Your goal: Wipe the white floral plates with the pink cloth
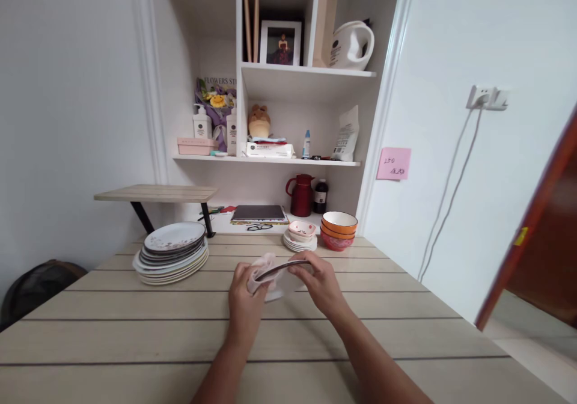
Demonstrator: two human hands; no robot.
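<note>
Above the middle of the table, a plate (291,264) with a dark rim is seen nearly edge-on. My left hand (246,293) is closed on a pale pinkish-white cloth (267,263), which is folded over the plate's left edge. My right hand (322,281) grips the plate's right edge, thumb and fingers closed on the rim. Most of the plate's face is hidden by its tilt, and some of the cloth by my left fingers. A small white piece (273,296) shows beneath the plate; whether it is cloth or plate I cannot tell.
A tall stack of plates (175,237) stands at the left by a small raised shelf (157,193). Behind my hands are small dishes (300,244) and stacked bowls (339,229). Farther back are a laptop (259,212), glasses (260,227), a red jug (301,196) and a dark bottle (320,196).
</note>
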